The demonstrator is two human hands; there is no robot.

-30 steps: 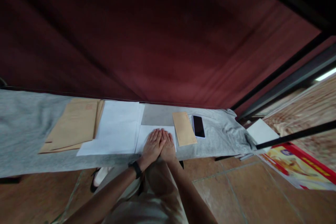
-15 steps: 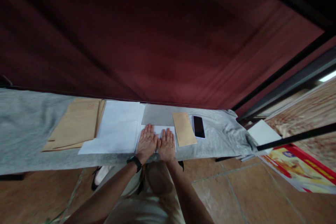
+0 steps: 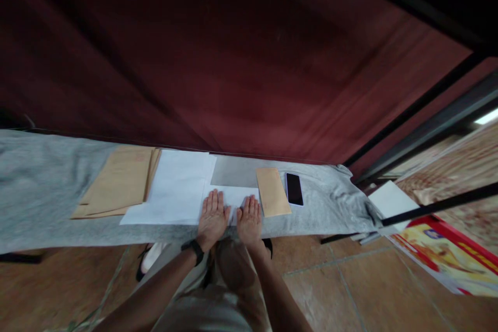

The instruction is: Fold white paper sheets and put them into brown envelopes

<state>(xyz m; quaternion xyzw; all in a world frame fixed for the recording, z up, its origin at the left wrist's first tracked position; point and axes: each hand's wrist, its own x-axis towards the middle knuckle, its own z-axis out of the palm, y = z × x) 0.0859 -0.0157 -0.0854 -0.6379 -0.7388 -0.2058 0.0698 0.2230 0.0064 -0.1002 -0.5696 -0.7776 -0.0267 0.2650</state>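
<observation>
A folded white sheet of paper [image 3: 235, 195] lies in front of me on the cloth-covered surface. My left hand [image 3: 213, 218] rests flat on its left part, fingers stretched out. Flat on the right part is my right hand [image 3: 249, 219], its fingers also straight. A strip of white paper shows between the two hands. Left of it, larger white sheets of paper [image 3: 177, 187] lie in a stack. Just right of my right hand is a single small brown envelope [image 3: 273, 192].
Several large brown envelopes [image 3: 120, 181] lie at the left. A phone [image 3: 294, 189] with a dark screen sits right of the small envelope. Grey cloth [image 3: 330, 202] covers the narrow surface, with a dark red curtain [image 3: 233, 88] behind. A colourful box [image 3: 447, 254] stands at the lower right.
My hands have moved apart along the folded paper, left hand leftward and right hand slightly rightward, and both sit a little nearer to me. The view has shifted slightly.
</observation>
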